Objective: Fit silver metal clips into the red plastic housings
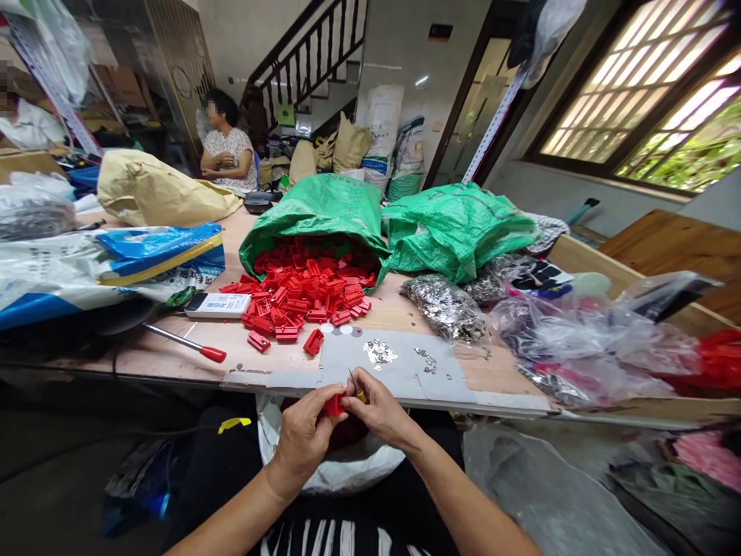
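My left hand (305, 432) is closed on a small red plastic part (334, 404), held just below the table's front edge. My right hand (376, 408) pinches a thin tool with a yellow handle (357, 388), its tip at the red part. The two hands touch over my lap. On the table beyond them a heap of the same red plastic parts (301, 293) spills from an open green sack (318, 208). A small pile of tiny metal pieces (379, 353) lies on a grey sheet (399, 369) right in front of my hands.
A red-handled screwdriver (188, 344) and a white remote (218, 305) lie at left. Clear bags of metal parts (445, 307), a second green sack (457, 228) and plastic bags crowd the right. A white bag (336, 463) sits under my hands. Two people sit in the background, one at far centre-left (227, 147), one at the far left edge (23, 116).
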Action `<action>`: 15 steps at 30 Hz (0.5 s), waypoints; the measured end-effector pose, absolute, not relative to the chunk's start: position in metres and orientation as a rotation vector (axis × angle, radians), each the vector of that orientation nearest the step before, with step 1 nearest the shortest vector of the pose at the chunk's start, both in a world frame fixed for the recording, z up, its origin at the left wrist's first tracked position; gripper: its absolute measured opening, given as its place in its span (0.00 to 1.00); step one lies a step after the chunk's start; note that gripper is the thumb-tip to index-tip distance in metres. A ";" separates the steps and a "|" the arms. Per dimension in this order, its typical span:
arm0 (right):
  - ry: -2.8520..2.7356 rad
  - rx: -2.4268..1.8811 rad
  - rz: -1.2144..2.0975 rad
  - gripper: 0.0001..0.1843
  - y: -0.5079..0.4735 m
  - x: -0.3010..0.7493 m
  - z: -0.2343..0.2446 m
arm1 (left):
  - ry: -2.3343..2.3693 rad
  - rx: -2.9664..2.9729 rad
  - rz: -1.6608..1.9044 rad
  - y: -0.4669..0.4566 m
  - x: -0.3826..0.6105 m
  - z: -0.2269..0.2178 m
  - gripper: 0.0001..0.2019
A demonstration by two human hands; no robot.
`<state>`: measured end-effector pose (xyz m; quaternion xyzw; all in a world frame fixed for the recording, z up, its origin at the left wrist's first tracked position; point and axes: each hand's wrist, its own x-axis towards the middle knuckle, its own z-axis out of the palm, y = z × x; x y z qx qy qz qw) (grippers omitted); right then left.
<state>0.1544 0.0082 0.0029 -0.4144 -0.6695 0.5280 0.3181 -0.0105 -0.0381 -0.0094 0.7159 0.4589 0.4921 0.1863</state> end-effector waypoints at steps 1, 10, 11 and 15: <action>-1.739 -1.102 1.414 0.11 0.008 0.155 0.000 | 1.308 1.991 1.373 -0.038 -0.011 -0.011 0.15; -1.492 -1.004 1.664 0.17 0.006 0.159 0.000 | 1.293 1.830 1.340 -0.037 -0.014 -0.013 0.14; -1.508 -1.022 1.653 0.18 0.006 0.159 0.001 | 1.290 1.833 1.342 -0.037 -0.013 -0.013 0.14; -1.565 -1.066 1.640 0.19 0.006 0.161 0.002 | 1.278 1.871 1.359 -0.038 -0.012 -0.009 0.14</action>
